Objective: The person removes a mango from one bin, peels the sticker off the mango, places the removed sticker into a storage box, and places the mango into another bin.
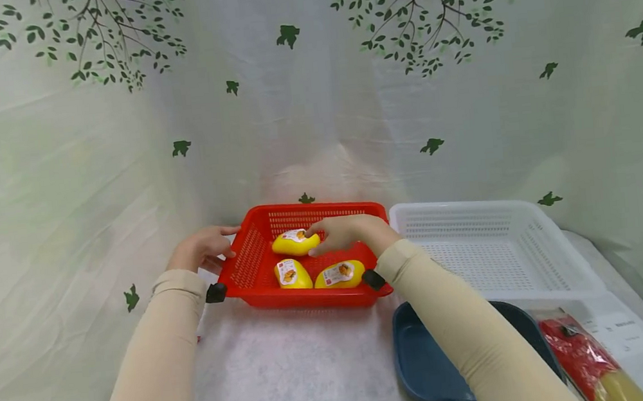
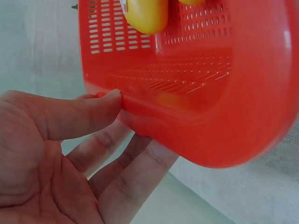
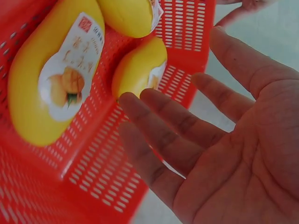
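Red basket (image 1: 259, 277) on the table (image 1: 291, 371) holds three yellow mangoes. Left hand (image 1: 201, 247) grips its left rim; right hand (image 1: 344, 232), fingers relaxed, touches the far mango (image 1: 293, 244) (likely light, smooth, slippery; best cupped around its middle)

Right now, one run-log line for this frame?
left hand: holds red basket edge | right hand: open, at rear yellow mango pack | three packs in basket | white basket beside
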Action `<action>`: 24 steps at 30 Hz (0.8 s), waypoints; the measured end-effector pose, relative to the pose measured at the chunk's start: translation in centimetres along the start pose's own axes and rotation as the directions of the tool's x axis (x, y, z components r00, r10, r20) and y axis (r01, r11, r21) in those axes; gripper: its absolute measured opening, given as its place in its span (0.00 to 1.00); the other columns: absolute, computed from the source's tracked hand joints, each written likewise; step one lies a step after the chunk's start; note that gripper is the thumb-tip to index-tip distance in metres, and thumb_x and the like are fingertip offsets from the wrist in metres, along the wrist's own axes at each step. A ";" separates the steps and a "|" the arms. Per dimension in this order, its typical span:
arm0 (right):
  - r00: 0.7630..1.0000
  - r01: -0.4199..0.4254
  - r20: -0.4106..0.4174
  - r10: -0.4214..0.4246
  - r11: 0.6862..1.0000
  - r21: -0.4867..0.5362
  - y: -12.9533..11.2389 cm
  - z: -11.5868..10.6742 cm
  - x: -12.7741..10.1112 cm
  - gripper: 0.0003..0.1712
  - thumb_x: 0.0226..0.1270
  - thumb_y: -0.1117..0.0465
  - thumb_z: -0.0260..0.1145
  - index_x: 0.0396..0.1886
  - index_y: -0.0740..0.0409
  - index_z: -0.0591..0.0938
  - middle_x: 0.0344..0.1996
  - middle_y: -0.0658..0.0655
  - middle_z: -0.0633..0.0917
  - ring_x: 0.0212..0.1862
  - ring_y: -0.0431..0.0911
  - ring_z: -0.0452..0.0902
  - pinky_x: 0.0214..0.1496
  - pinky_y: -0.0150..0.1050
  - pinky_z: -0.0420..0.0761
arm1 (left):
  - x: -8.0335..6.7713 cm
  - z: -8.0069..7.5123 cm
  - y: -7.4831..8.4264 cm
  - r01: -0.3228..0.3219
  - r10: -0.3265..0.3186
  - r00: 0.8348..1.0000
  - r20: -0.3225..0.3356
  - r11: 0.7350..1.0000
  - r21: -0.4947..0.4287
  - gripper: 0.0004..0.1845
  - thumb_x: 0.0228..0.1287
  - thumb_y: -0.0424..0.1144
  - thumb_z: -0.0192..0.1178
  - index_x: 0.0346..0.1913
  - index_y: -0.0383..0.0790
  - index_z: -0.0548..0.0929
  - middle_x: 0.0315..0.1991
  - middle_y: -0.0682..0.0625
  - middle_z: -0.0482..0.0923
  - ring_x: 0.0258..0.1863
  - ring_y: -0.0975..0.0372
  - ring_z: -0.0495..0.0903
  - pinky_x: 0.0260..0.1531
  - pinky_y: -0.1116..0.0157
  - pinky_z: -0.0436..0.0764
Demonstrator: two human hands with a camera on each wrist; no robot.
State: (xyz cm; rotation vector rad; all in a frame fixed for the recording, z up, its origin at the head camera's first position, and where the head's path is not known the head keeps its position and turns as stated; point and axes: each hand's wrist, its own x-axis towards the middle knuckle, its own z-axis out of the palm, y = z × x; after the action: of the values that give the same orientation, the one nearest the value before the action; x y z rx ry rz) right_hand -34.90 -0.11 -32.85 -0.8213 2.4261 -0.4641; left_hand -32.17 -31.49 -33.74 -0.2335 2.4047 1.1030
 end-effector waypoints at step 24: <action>0.952 -0.307 0.231 0.201 0.620 0.722 -3.5 1.7 4.3 0.39 0.76 0.57 0.72 0.82 0.52 0.69 0.83 0.66 0.63 0.82 0.65 0.60 0.81 0.61 0.71 | -1.0 1.4 1.4 0.106 -0.117 0.989 -0.087 0.986 -0.128 0.40 0.78 0.23 0.51 0.87 0.47 0.54 0.82 0.33 0.60 0.57 0.41 0.83 0.61 0.47 0.88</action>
State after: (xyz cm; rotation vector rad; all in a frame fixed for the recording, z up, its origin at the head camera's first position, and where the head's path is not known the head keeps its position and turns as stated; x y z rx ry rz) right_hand -35.20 -5.73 -34.15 -0.1170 1.8869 -1.1581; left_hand -31.31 -29.61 -33.14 -0.4659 2.3753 1.2141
